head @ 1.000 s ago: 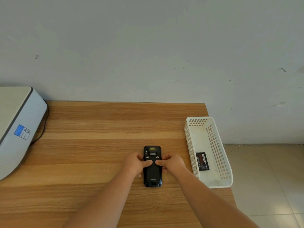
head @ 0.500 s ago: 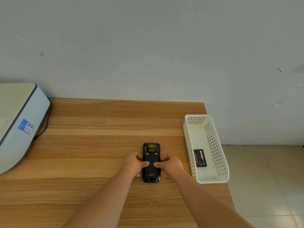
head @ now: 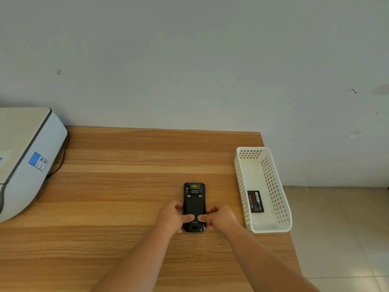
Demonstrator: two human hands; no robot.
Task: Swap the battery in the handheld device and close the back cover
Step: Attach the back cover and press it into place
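Observation:
A black handheld device (head: pixel 194 202) lies face down on the wooden table (head: pixel 126 186), its back cover on and two small latches showing near its top. My left hand (head: pixel 173 218) grips its left side and my right hand (head: pixel 221 217) grips its right side. Both thumbs press on the lower part of the back cover, almost touching. A black battery (head: pixel 255 201) with a red label lies flat inside the white basket (head: pixel 281 207) to the right.
A white and grey printer (head: pixel 25 163) with a blue sticker stands at the table's left, a dark cable behind it. The basket sits at the table's right edge, beyond which is tiled floor (head: pixel 336 228). A pale wall rises behind.
Both thumbs have slid down the back cover from just under the latches to its lower part. The view has shifted slightly; the device stays in place.

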